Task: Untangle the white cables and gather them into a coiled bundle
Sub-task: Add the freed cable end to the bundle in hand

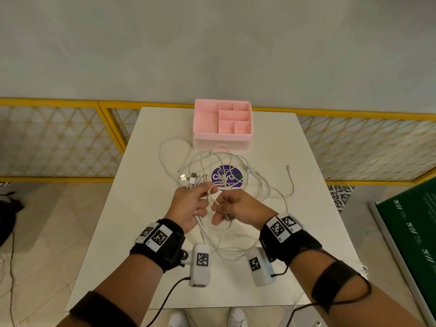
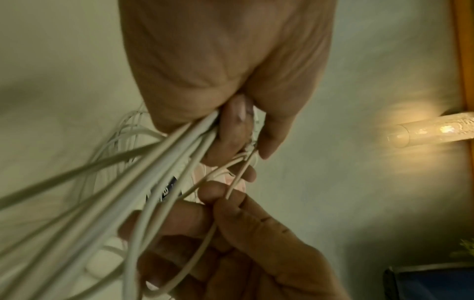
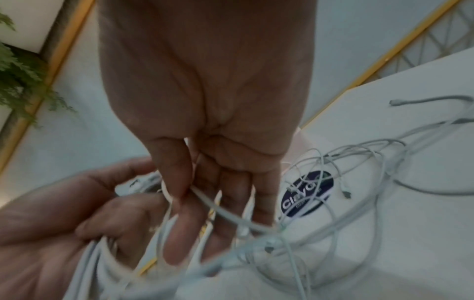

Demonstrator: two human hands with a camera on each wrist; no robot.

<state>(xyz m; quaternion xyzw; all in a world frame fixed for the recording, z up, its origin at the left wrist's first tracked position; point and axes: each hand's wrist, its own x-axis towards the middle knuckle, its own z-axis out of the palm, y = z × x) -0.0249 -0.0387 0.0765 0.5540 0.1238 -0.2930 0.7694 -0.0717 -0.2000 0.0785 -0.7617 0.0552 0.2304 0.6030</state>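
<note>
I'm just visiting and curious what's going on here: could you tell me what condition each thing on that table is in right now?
Thin white cables: still tangled, loops spread on the table, several strands lifted.
Left hand: grips a bunch of cables, plug ends sticking out past the fingers.
Right hand: pinches a single strand.
Pink plastic divided organiser box: upright; compartments look empty.
White square table: carries the cables and the box.

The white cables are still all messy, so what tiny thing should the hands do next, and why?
Probably the right hand should draw its pinched strand gently away from the left hand. The left hand already grips several white cables near their plugs, while loose loops still cross each other on the table, so freeing one strand at a time seems safest.
</note>
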